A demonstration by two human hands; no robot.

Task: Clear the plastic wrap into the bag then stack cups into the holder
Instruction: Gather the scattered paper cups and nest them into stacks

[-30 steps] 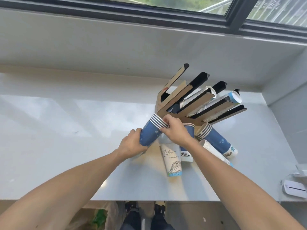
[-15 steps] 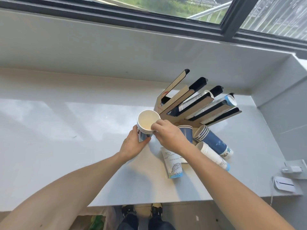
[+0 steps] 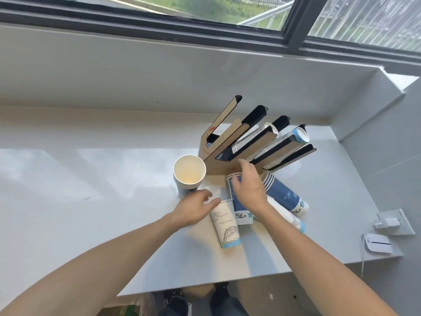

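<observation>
A stack of blue paper cups (image 3: 189, 176) stands upright on the white counter (image 3: 91, 190), left of the cardboard cup holder (image 3: 227, 142). White cup stacks (image 3: 255, 137) fill two holder slots. My left hand (image 3: 196, 206) is open, its fingers at the rim of a white cup (image 3: 225, 226) lying on its side. My right hand (image 3: 248, 188) curls thumb and fingers around the rim of a lying blue cup stack (image 3: 241, 213). Another blue stack (image 3: 282, 195) and a white stack (image 3: 289, 217) lie to the right, partly under my right forearm.
The counter ends at a wall on the right, where an outlet with a plugged charger (image 3: 391, 222) and a white device (image 3: 378, 244) sit. A window ledge (image 3: 159, 71) rises behind. The counter's front edge runs just above my feet.
Both hands let go of the blue cup stack, which now stands upright. My right hand moved right onto the lying blue stack and my left hand dropped toward the white cup.
</observation>
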